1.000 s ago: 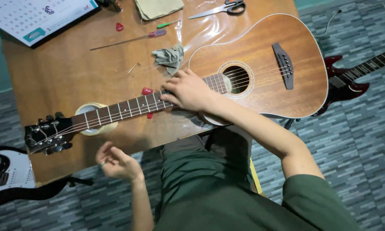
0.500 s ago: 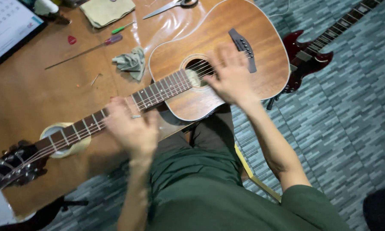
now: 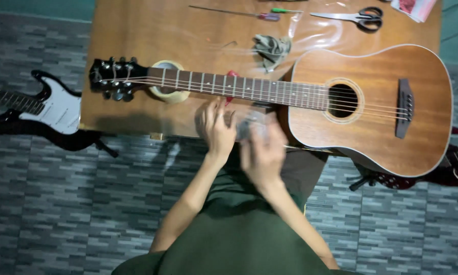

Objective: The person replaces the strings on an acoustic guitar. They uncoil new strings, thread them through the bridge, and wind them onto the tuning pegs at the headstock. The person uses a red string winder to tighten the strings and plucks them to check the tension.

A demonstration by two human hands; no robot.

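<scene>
Left hand (image 3: 216,127) and right hand (image 3: 262,150) meet at the table's near edge, just below the acoustic guitar's neck (image 3: 239,87). The left hand's fingers are spread and raised toward the strings; the right hand is too blurred to tell its grip, though something clear and pale seems to lie between the two. The guitar lies flat on the wooden table (image 3: 137,35), headstock at 9 o'clock on a tape roll (image 3: 168,92), body at 3 o'clock. At 12 o'clock: a grey rag (image 3: 272,48), screwdriver (image 3: 239,12), scissors (image 3: 353,17). Judged step: work on the neck, which demands steady hands.
</scene>
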